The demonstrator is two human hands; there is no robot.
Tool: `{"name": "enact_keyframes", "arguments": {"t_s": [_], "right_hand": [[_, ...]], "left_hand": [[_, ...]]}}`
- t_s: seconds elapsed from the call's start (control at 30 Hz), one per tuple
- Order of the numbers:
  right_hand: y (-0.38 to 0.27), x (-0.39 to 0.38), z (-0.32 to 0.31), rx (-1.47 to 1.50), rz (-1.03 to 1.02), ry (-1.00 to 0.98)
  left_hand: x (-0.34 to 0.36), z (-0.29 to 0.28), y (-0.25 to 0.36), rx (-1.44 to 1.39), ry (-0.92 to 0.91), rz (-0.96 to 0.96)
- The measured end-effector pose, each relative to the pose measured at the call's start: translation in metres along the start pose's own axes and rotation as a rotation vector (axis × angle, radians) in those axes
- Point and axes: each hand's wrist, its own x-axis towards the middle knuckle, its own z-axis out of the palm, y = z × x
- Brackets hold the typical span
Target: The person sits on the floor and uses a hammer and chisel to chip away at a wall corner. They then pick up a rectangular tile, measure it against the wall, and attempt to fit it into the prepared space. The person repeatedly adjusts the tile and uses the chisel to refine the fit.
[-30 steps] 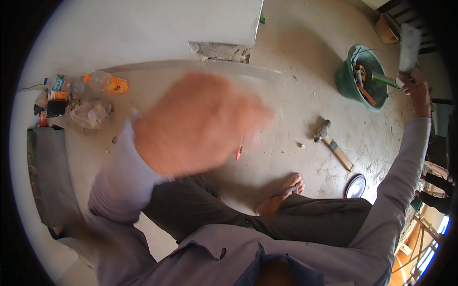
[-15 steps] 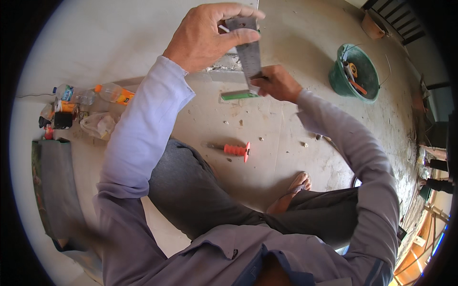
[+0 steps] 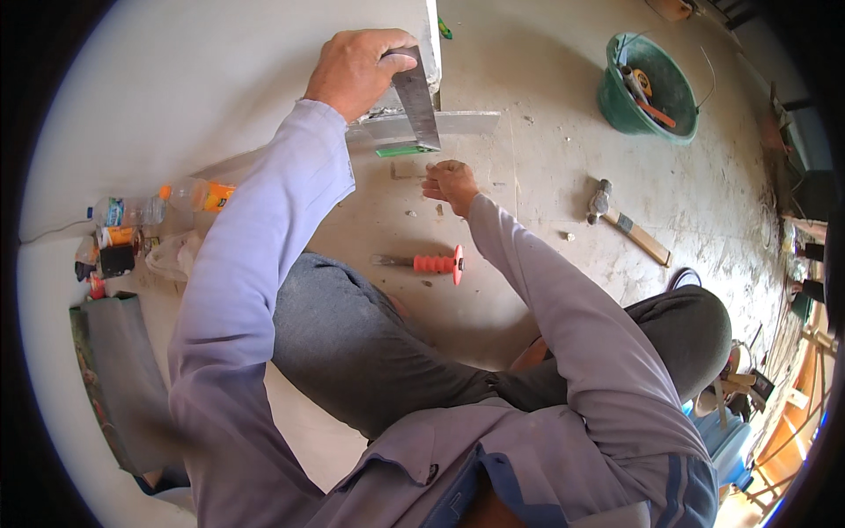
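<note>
My left hand (image 3: 363,72) is closed on the upper end of a try square (image 3: 415,99), a metal blade with a short green stock at its lower end. The square stands against the broken lower edge of the white wall (image 3: 220,62), beside a grey strip (image 3: 471,122) at the wall's foot. Just below the green stock is my right hand (image 3: 452,187), fingers extended and apart from the square, with nothing seen in it. Nearer my legs, a chisel (image 3: 431,263) with a red grip and round hand guard lies on the floor.
To the right lies a hammer (image 3: 629,223) with a wooden handle. Beyond it stands a green bucket (image 3: 616,110) holding tools, including a tape measure. Plastic bottles (image 3: 132,211) and a plastic bag (image 3: 172,255) sit at the left by the wall. Small debris dots the floor.
The try square has come down and left to the wall's edge in my left hand. My right hand has let go of it and moved left and slightly down. The hammer now shows fully.
</note>
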Motion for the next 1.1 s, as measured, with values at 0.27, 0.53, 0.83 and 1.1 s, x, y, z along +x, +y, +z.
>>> {"name": "enact_keyframes", "arguments": {"t_s": [0.27,0.53,0.83,1.1], "right_hand": [[0.007,0.028,0.023,0.154,-0.004,-0.017],[0.007,0.049,0.024,0.227,-0.051,-0.013],[-0.001,0.059,0.023,0.276,-0.010,-0.002],[-0.003,0.074,0.019,0.265,-0.032,-0.048]], "left_hand": [[0.000,0.014,-0.007,-0.060,0.009,-0.019],[0.000,0.022,-0.014,-0.007,-0.022,0.050],[0.004,0.036,-0.015,-0.019,-0.004,0.095],[0.007,0.039,-0.020,0.208,0.017,0.196]]}}
